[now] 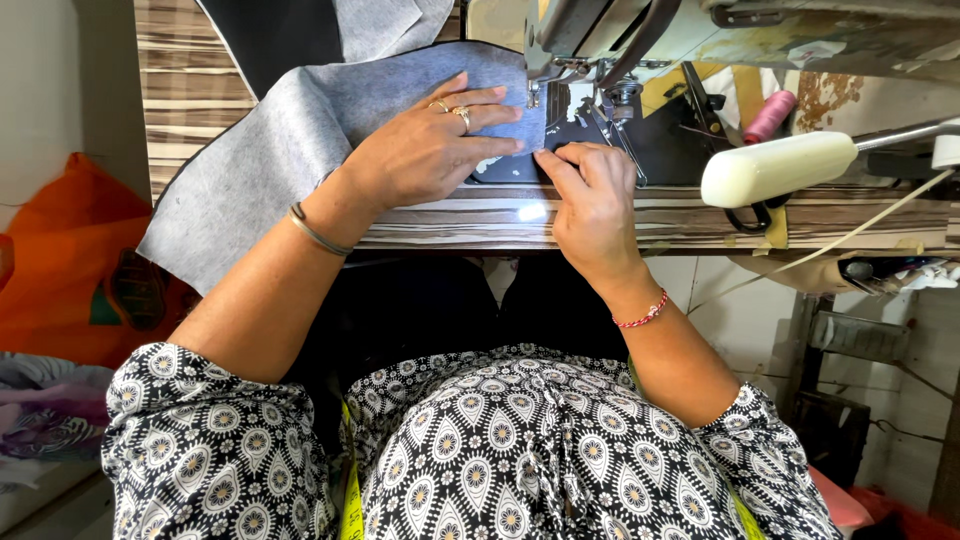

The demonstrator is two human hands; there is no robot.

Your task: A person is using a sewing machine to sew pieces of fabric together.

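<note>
Pressing my left hand flat, fingers spread wide, I held the soft grey felt-like fabric sheet down on the striped wood-grain desk, its corner lying just at the presser foot of the cream sewing machine. My right hand rested curled beside it, fingertips pinching the fabric's near edge (a narrow grip, holding only that edge). I judged that both hands needed to guide evenly, keeping the edge straight and fingers apart from the needle.
</note>
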